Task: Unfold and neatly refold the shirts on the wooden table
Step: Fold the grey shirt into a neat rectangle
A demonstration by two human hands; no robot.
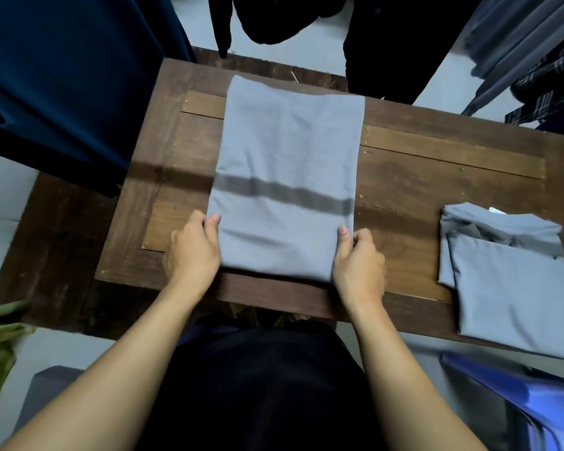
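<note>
A: Item one?
B: Shirt, grey, folded long, flat on the middle of the table.
A: Hands?
B: Left hand pinches its near left corner, thumb on top. Right hand pinches the near right corner.
A: Other stock?
B: Second shirt, folded, table's right end.

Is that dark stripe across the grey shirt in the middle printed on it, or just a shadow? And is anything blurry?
Head view: the stripe is a shadow, since it carries on left across the wooden table beyond the grey shirt. Head view: the blue object at lower right is smeared, while the middle is fairly sharp.
</note>
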